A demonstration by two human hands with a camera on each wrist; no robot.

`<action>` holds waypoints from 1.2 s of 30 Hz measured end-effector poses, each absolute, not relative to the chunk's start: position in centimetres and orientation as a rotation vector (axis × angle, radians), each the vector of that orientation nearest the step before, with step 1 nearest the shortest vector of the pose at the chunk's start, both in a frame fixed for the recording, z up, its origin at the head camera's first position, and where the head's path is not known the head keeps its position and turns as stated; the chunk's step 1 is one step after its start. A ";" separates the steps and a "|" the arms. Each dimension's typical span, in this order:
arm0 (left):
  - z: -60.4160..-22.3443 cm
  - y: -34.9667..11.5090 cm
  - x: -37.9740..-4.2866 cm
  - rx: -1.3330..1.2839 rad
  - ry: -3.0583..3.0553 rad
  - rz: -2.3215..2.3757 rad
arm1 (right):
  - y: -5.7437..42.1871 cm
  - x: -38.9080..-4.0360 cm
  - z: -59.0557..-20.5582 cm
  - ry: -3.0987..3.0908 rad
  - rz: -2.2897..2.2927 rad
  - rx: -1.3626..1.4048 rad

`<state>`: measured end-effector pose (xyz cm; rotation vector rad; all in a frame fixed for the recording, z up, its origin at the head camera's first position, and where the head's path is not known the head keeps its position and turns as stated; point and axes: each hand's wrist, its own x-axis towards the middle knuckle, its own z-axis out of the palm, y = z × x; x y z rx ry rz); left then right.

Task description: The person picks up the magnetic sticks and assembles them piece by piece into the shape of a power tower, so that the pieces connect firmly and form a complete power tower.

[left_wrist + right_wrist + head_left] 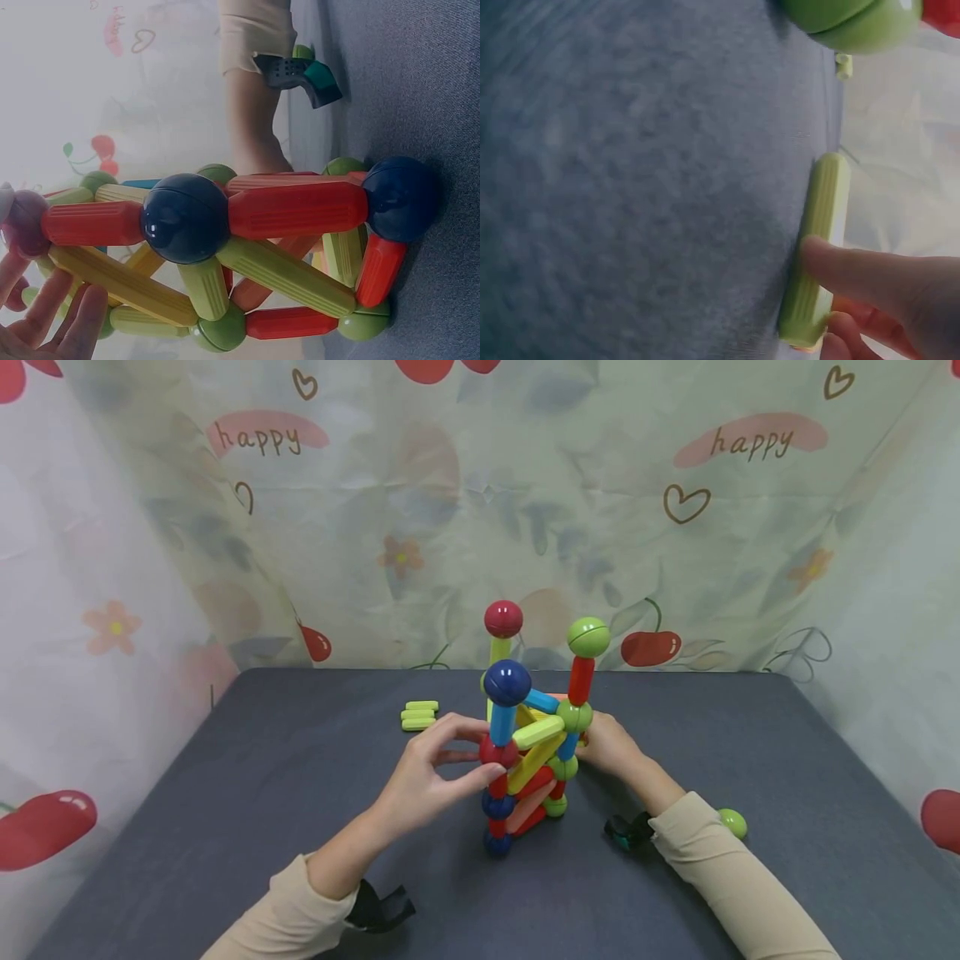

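Note:
A tower of coloured rods and balls [536, 768] stands on the dark table, topped by a red, a dark blue and a green ball. On its near left side my left hand [427, 772] grips a red ball [492, 753] between thumb and fingers, below the upright light-blue rod [502, 724]. My right hand [611, 747] reaches behind the tower, its fingers partly hidden in the head view. The right wrist view shows that hand pinching a yellow-green rod [827, 195] that lies along the tabletop.
Several yellow-green rods [418, 716] lie together at the back, left of the tower. A loose green ball [732, 822] sits beside the right forearm. Black straps [381, 908] hang from both wrists. A printed cloth [487, 527] hangs behind the table.

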<state>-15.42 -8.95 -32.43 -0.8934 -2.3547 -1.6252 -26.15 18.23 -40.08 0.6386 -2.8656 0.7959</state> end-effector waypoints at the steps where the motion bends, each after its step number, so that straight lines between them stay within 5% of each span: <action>1: -32.4 -8.9 -15.4 -0.894 -2.354 -1.626 | 18.2 -26.1 -40.2 -2.865 0.782 0.631; 10: -32.4 -8.9 -15.4 -0.899 -2.349 -1.622 | 19.2 -25.1 -38.7 -2.897 0.783 0.625; 23: -31.9 -8.8 -15.1 -0.885 -2.381 -1.567 | 21.6 -19.5 -29.1 -2.537 1.106 0.408; 36: -30.5 -8.7 -15.0 -0.865 -2.351 -1.492 | 17.3 -14.3 -25.8 -2.081 1.288 0.718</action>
